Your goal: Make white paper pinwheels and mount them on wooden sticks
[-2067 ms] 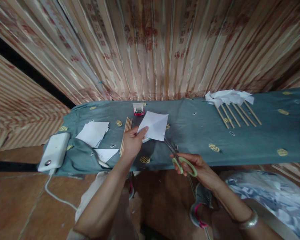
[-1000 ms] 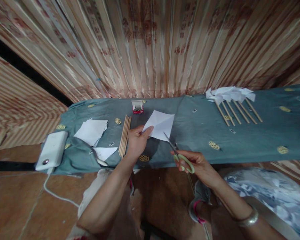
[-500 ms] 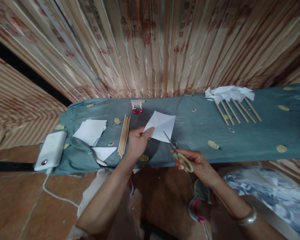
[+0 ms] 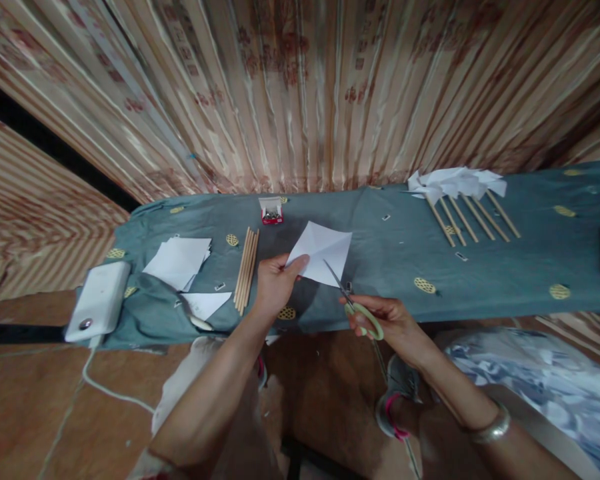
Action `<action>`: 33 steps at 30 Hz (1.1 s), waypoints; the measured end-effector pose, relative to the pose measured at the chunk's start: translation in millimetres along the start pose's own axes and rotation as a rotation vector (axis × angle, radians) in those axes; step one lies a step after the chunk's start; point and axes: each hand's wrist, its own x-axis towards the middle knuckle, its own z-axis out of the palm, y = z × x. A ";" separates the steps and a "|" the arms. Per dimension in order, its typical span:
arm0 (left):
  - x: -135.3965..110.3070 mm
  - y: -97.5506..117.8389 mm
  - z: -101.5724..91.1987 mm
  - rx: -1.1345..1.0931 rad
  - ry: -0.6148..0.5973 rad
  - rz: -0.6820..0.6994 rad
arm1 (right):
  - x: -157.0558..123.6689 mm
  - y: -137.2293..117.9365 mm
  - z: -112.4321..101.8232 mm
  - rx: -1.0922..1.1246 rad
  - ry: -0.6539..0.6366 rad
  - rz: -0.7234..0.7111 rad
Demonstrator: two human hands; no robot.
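My left hand (image 4: 276, 283) pinches the left corner of a creased white paper square (image 4: 325, 243), held above the cloth-covered table. In my right hand (image 4: 380, 317) is a pair of scissors (image 4: 364, 319) with pale green handles, fingers closed round the loops. The blades lie at the paper's lower corner, pointing up and left toward its middle. Just left of my left hand rests a bundle of several wooden sticks (image 4: 247, 270). Beyond it stands a small open red box (image 4: 272, 212) with tiny shiny metal pieces inside.
White paper sheets (image 4: 177, 260) lie at the left, with a folded paper triangle (image 4: 207, 305) nearer me. A white power bank (image 4: 99, 300) with a cable sits at the left edge. Several paper pinwheels (image 4: 460, 183) on sticks lie at the back right. A patterned curtain (image 4: 300, 100) hangs behind.
The scissor blades reach slightly further into the paper, their tips having moved a little up and left. My left hand keeps its hold. The whole view has shifted slightly.
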 end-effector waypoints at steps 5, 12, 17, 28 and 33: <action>0.2 -1.6 1.6 -0.005 -0.006 -0.007 | -0.9 -1.9 -0.6 -0.011 0.008 0.001; -0.9 -2.8 1.7 0.018 -0.014 -0.003 | -1.1 -2.6 -0.5 -0.017 0.012 -0.008; -1.2 -4.9 2.0 0.017 -0.019 -0.014 | -0.5 -1.2 -1.2 -0.033 -0.005 -0.016; 0.5 -13.8 1.9 -0.015 -0.031 -0.001 | -0.7 -3.1 1.7 -0.076 -0.001 -0.065; 0.5 -13.7 1.8 -0.015 -0.021 -0.005 | -0.4 -1.5 2.0 -0.084 0.008 -0.074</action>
